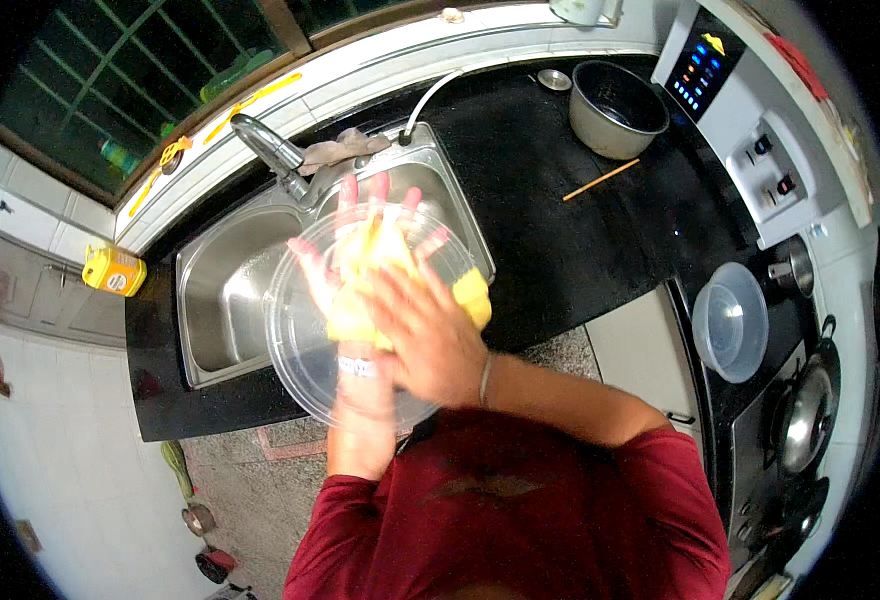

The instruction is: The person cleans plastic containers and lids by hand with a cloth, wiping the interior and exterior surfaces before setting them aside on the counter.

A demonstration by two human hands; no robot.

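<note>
The left hand (360, 255) was up with its palm spread flat and fingers (378, 190) fanned wide apart, pointing away from the body, while its forearm rose straight from the lower edge with a pale band around the wrist. The right hand (428, 335) lay across in front of that wrist, knuckles up, fingers curled and pressing toward the left palm, and a thin bracelet circled its wrist. The right forearm came in bare from the right side, bent at the elbow, with a short red sleeve above it.
</note>
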